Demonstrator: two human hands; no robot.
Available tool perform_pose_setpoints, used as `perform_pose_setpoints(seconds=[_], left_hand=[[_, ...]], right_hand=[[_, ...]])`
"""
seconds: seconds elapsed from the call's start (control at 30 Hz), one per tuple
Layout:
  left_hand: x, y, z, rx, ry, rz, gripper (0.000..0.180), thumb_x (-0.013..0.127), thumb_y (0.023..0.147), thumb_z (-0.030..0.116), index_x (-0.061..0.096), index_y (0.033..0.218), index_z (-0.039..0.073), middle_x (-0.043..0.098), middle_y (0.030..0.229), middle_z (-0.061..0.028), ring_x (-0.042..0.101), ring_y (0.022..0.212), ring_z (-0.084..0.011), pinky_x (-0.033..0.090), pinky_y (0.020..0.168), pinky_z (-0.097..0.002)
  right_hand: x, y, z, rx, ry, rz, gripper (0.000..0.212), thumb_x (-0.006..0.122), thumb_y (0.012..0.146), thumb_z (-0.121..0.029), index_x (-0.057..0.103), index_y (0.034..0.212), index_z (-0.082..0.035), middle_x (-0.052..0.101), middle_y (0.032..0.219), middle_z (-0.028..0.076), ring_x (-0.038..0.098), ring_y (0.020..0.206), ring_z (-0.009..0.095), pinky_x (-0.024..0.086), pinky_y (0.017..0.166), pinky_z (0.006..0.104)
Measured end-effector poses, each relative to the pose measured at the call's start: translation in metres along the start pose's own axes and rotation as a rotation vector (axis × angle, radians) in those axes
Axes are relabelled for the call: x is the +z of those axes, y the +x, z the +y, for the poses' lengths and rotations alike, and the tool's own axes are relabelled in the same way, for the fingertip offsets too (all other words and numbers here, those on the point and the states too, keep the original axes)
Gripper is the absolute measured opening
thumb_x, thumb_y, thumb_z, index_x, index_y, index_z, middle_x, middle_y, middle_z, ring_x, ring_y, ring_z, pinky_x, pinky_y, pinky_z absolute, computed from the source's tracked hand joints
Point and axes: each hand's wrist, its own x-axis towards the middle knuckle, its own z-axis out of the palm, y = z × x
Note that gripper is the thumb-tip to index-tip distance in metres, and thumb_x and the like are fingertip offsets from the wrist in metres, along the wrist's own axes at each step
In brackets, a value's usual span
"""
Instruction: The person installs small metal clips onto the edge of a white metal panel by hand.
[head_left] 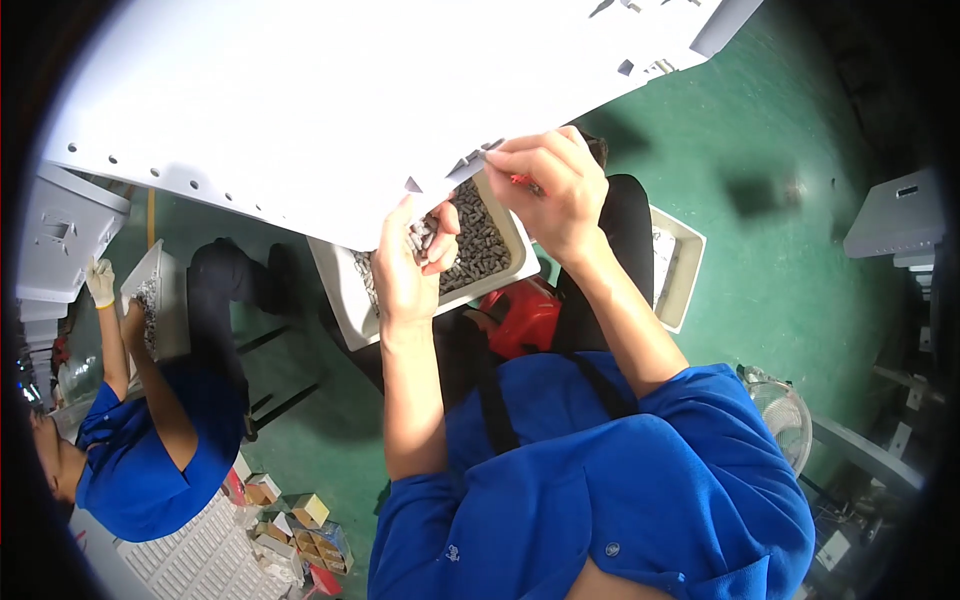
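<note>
A large white panel (330, 90) with holes and slots along its edges fills the top of the view. My right hand (555, 185) is closed in a pinch at the panel's near edge, beside small grey clips (470, 160). What its fingertips hold is too small to make out; a bit of red shows under its fingers. My left hand (408, 262) is curled below the same edge, with several small grey pieces (422, 236) in its palm and fingers. Under both hands a cream tray (340, 290) holds many grey pieces like these.
A second tray (690, 270) stands right of my leg, and a red object (525, 315) lies between my thighs. Far left, a co-worker (150, 450) sits by another tray (170, 280) and a white housing (70, 230). A fan (780, 415) and white stacked parts (900, 220) stand at right.
</note>
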Motion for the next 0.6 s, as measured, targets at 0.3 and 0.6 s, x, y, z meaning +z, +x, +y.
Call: perform_pose_setpoints(seconds=[0.3,0.6], left_hand=[[0.021,0.0,-0.008,-0.005,0.017,0.01,0.039,0.035,0.093,0.025,0.054,0.102,-0.007,0.054,0.072,-0.0079,0.035,0.048,-0.0056,0.024,0.04,-0.0183],[0.024,-0.001,-0.02,-0.039,0.139,0.147,0.04,0.037,0.095,0.035,0.056,0.084,0.001,0.053,0.065,-0.004,0.041,0.045,-0.0063,0.028,0.036,-0.0195]], right_hand=[[-0.003,-0.012,0.01,0.137,0.052,0.075,0.016,0.074,0.063,0.002,0.064,0.074,-0.004,0.065,0.074,0.006,0.056,0.061,0.016,0.044,0.056,0.0255],[-0.021,-0.027,-0.021,0.283,0.295,-0.253,0.025,0.073,0.068,-0.004,0.068,0.092,-0.006,0.053,0.07,0.003,0.052,0.059,0.012,0.041,0.05,0.0239]])
